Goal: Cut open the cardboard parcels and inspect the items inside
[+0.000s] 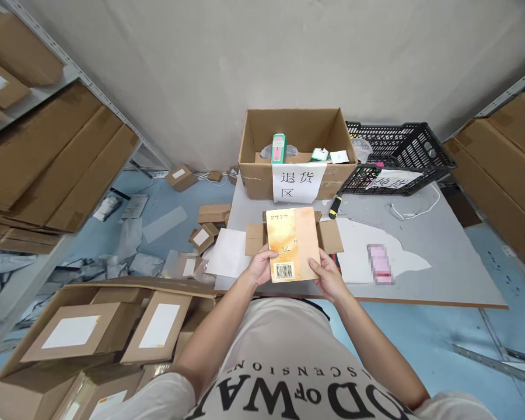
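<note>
- While both hands clasp it, the thin yellow-orange paperback book (293,244) with a barcode hangs just above the small opened brown cardboard box (328,234).
- The left hand (261,265) grips the book's left edge.
- The right hand (328,275) pinches its lower right corner.
- Beyond the book stands a large open cardboard carton (254,166) bearing a white paper label.

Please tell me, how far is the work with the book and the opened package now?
Done: the small carton lies on the table with flaps open, and the book is out. In hand: left hand and right hand hold the book, barcode up. Left: the labelled box behind holds other items, not this book.
</note>
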`<action>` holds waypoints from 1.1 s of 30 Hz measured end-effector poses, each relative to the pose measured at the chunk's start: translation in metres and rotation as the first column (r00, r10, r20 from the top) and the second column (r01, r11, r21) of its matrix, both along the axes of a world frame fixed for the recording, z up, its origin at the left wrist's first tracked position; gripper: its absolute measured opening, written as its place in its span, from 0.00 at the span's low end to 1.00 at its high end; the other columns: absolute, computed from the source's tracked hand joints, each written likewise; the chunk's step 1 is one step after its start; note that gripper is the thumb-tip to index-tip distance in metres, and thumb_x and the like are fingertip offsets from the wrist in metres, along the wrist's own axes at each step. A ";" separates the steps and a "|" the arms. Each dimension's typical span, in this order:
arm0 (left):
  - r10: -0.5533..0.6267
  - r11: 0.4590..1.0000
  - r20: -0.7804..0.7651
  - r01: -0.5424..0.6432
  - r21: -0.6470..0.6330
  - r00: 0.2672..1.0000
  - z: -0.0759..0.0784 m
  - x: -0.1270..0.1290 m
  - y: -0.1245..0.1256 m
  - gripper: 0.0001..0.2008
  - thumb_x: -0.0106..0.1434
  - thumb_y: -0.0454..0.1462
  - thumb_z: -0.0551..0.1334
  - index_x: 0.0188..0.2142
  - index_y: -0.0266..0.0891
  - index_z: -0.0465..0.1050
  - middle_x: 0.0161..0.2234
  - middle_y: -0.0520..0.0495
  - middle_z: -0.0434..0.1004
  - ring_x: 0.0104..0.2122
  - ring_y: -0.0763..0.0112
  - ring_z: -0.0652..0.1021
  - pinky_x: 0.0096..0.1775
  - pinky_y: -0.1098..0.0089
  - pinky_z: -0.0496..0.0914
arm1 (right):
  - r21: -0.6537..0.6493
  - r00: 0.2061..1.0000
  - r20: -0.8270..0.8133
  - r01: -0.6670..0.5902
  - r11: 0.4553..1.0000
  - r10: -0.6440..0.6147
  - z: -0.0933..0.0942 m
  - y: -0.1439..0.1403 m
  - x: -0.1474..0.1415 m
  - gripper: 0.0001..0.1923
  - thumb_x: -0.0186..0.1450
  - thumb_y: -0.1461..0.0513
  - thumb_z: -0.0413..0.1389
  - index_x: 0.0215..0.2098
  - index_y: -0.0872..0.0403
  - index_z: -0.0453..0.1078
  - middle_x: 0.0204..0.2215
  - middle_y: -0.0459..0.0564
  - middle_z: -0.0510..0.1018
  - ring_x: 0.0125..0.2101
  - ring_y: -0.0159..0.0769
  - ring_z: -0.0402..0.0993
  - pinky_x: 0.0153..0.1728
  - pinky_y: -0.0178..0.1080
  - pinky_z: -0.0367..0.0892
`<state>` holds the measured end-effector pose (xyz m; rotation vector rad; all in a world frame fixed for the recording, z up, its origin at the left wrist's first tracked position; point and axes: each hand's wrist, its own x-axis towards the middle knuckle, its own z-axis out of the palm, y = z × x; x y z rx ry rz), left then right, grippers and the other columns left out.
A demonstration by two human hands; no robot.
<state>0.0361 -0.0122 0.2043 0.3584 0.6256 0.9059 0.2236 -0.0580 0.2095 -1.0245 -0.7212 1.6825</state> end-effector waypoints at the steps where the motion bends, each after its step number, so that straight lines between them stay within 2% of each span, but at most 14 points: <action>1: 0.015 1.000 -0.020 -0.015 0.022 1.000 0.000 -0.001 0.001 0.22 0.49 0.29 0.62 0.46 0.36 0.71 0.43 0.44 0.78 0.47 0.56 0.76 0.53 0.55 0.65 | -0.006 1.000 -0.020 0.019 1.000 -0.019 -0.001 -0.001 0.001 0.25 0.57 0.53 0.61 0.51 0.49 0.65 0.49 0.52 0.75 0.49 0.44 0.71 0.44 0.45 0.71; 5: 0.001 0.996 -0.020 0.001 0.089 1.000 0.000 -0.003 0.001 0.21 0.54 0.31 0.65 0.48 0.37 0.70 0.44 0.44 0.78 0.47 0.60 0.76 0.53 0.59 0.66 | -0.030 0.998 -0.044 0.048 0.998 -0.049 -0.006 -0.004 0.002 0.24 0.56 0.54 0.62 0.50 0.49 0.65 0.48 0.52 0.76 0.47 0.43 0.73 0.43 0.45 0.71; 14: 0.022 0.991 -0.080 -0.011 0.134 0.997 0.002 0.002 0.000 0.26 0.54 0.35 0.67 0.53 0.39 0.67 0.51 0.42 0.73 0.51 0.58 0.73 0.54 0.59 0.65 | -0.005 0.997 0.006 0.075 0.997 -0.075 -0.007 -0.002 0.006 0.30 0.56 0.52 0.62 0.54 0.49 0.63 0.47 0.53 0.76 0.47 0.44 0.73 0.42 0.45 0.72; 17: 0.089 0.982 -0.186 -0.055 0.180 0.978 0.001 0.005 -0.005 0.28 0.56 0.38 0.67 0.56 0.41 0.64 0.60 0.41 0.62 0.59 0.56 0.63 0.58 0.58 0.59 | 0.022 0.994 0.047 0.096 0.995 -0.097 -0.005 -0.002 0.011 0.29 0.56 0.52 0.61 0.54 0.49 0.63 0.48 0.53 0.76 0.47 0.45 0.73 0.43 0.46 0.72; 20: 0.247 0.942 -0.402 -0.122 0.312 0.882 0.002 0.011 -0.017 0.33 0.55 0.41 0.67 0.59 0.45 0.59 0.66 0.44 0.44 0.65 0.58 0.46 0.62 0.59 0.47 | 0.080 0.986 0.112 0.119 0.990 -0.128 -0.004 0.000 0.016 0.29 0.56 0.52 0.61 0.54 0.49 0.64 0.49 0.53 0.75 0.49 0.45 0.72 0.45 0.46 0.70; 22: 0.279 0.906 -0.481 -0.062 0.418 0.831 0.005 0.017 -0.027 0.37 0.55 0.42 0.67 0.62 0.46 0.55 0.67 0.46 0.37 0.65 0.59 0.40 0.63 0.59 0.42 | 0.139 0.973 0.170 0.130 0.982 -0.153 -0.004 0.001 0.016 0.29 0.57 0.52 0.60 0.55 0.50 0.64 0.50 0.52 0.74 0.50 0.45 0.70 0.48 0.47 0.68; 23: 0.243 0.894 -0.478 -0.004 0.449 0.844 0.007 0.021 -0.032 0.39 0.55 0.42 0.67 0.63 0.46 0.52 0.67 0.45 0.37 0.65 0.59 0.40 0.63 0.59 0.41 | 0.172 0.964 0.207 0.129 0.977 -0.164 -0.003 0.001 0.014 0.28 0.58 0.52 0.59 0.55 0.50 0.64 0.51 0.52 0.74 0.51 0.45 0.69 0.50 0.47 0.66; 25: 0.117 0.882 -0.409 0.095 0.461 0.905 0.011 0.028 -0.039 0.40 0.57 0.44 0.65 0.64 0.46 0.47 0.67 0.45 0.37 0.65 0.59 0.42 0.63 0.59 0.42 | 0.243 0.941 0.290 0.106 0.964 -0.176 0.000 0.001 0.008 0.26 0.60 0.53 0.58 0.55 0.50 0.64 0.52 0.51 0.72 0.53 0.44 0.67 0.54 0.48 0.63; 27: 0.031 0.891 -0.308 0.113 0.440 0.951 0.014 0.035 -0.043 0.41 0.58 0.46 0.64 0.65 0.47 0.44 0.67 0.45 0.37 0.65 0.59 0.43 0.63 0.59 0.44 | 0.308 0.908 0.382 0.051 0.950 -0.172 0.005 -0.003 -0.001 0.24 0.62 0.54 0.55 0.56 0.49 0.64 0.54 0.50 0.71 0.55 0.43 0.66 0.56 0.48 0.60; 29: 0.053 0.901 -0.232 0.054 0.431 0.971 0.014 0.039 -0.044 0.42 0.56 0.48 0.65 0.65 0.47 0.45 0.67 0.45 0.39 0.65 0.58 0.46 0.63 0.59 0.47 | 0.363 0.858 0.489 -0.036 0.931 -0.158 0.011 -0.008 -0.010 0.25 0.63 0.56 0.53 0.58 0.47 0.62 0.56 0.50 0.69 0.56 0.44 0.65 0.57 0.49 0.58; 30: 0.082 0.905 -0.205 0.013 0.424 0.975 0.014 0.041 -0.043 0.42 0.55 0.49 0.65 0.64 0.46 0.48 0.66 0.43 0.44 0.64 0.57 0.49 0.62 0.59 0.50 | 0.393 0.824 0.546 -0.092 0.915 -0.151 0.013 -0.011 -0.015 0.25 0.64 0.56 0.53 0.59 0.47 0.61 0.57 0.49 0.68 0.56 0.44 0.64 0.58 0.50 0.58; 33: 0.183 0.933 -0.171 -0.116 0.341 0.968 0.014 0.042 -0.041 0.37 0.53 0.49 0.67 0.59 0.41 0.60 0.59 0.40 0.63 0.59 0.54 0.63 0.59 0.58 0.57 | 0.469 0.701 0.700 -0.310 0.827 -0.135 0.017 -0.018 -0.024 0.30 0.61 0.56 0.56 0.61 0.47 0.59 0.60 0.51 0.63 0.60 0.46 0.58 0.59 0.51 0.56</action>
